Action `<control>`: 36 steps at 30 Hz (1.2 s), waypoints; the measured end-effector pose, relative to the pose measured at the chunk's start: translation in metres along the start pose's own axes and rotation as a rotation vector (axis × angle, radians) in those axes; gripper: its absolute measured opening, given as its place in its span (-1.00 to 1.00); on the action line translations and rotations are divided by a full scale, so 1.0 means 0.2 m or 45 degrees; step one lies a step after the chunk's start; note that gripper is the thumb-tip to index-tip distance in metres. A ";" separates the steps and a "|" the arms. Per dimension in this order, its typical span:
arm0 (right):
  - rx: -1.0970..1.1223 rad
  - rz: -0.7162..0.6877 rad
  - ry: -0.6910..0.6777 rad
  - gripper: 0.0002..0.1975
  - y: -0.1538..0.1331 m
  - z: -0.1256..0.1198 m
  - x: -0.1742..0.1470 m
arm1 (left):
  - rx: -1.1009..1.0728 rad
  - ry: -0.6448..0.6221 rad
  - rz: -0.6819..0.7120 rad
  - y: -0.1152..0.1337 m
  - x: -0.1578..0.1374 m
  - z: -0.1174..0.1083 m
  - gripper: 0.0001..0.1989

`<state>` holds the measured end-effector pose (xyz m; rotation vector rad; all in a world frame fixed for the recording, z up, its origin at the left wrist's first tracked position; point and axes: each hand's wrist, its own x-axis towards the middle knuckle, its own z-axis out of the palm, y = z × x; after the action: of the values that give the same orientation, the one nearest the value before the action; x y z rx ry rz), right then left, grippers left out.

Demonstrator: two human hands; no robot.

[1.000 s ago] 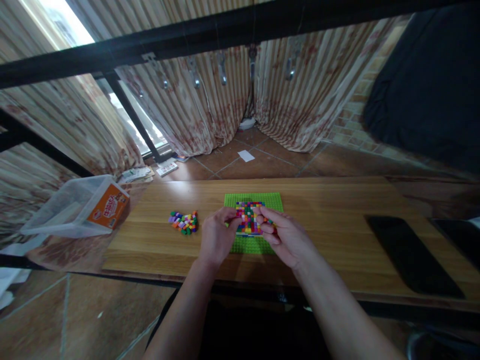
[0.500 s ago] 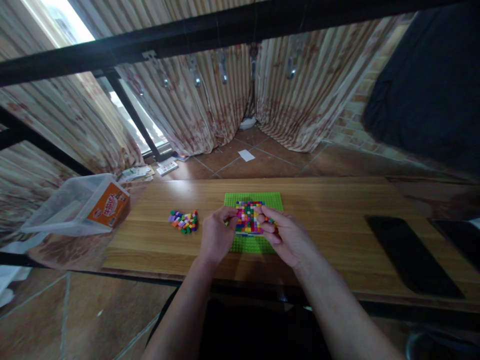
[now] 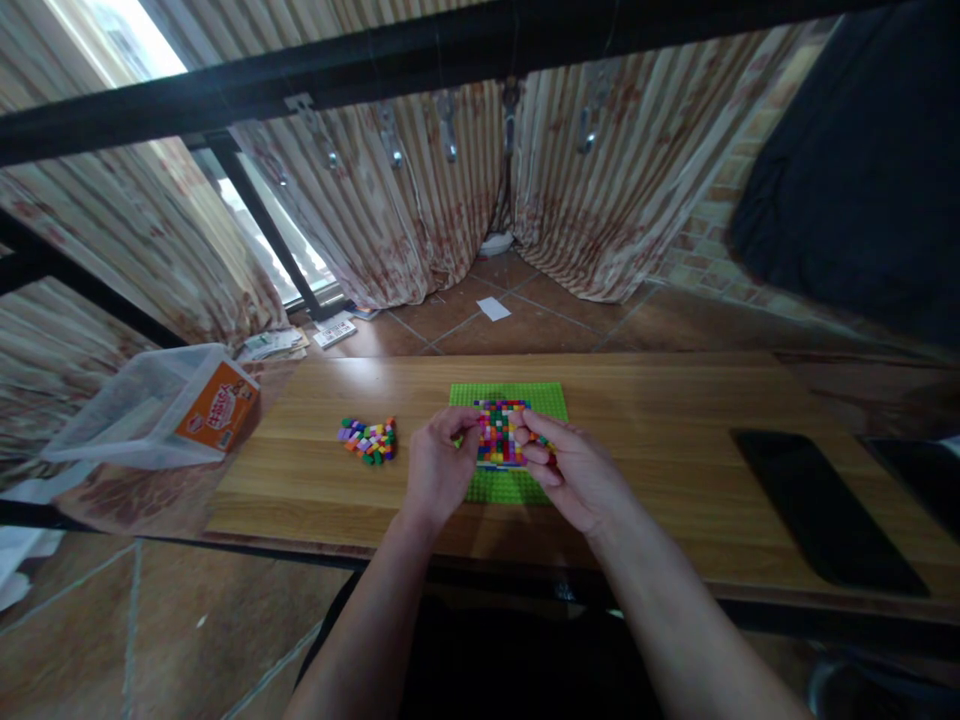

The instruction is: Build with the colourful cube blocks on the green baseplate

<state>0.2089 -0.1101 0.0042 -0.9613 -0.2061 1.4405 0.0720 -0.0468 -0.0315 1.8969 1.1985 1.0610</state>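
Note:
A green studded baseplate [image 3: 502,488] lies on the wooden table, bearing a block of multicoloured toy bricks [image 3: 499,437] in tight rows. My left hand [image 3: 442,465] is at the left edge of the block, thumb and forefinger pinched together; anything between the tips is too small to make out. Over the block's right side, my right hand [image 3: 577,470] is closed with curled fingers, and small coloured toy bricks [image 3: 541,441] show among them. Both hands cover part of the baseplate. Left of my left hand lies a loose pile of toy bricks [image 3: 367,441].
A clear plastic box [image 3: 142,420] with an orange label stands beyond the table's left end. On the right of the wooden table [image 3: 675,450] lies a dark flat panel [image 3: 825,510]. A black metal bar [image 3: 420,60] crosses above, in front of curtains.
My left hand has shifted slightly right along the brick block. My right hand stays almost where it was, and the loose pile looks the same.

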 end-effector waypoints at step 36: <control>-0.017 -0.026 -0.009 -0.81 0.00 -0.01 0.00 | 0.132 0.053 0.016 0.00 -0.01 0.01 -0.84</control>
<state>0.2095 -0.1112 0.0036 -0.9630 -0.2302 1.4255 0.0727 -0.0483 -0.0321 1.9721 1.2888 1.0687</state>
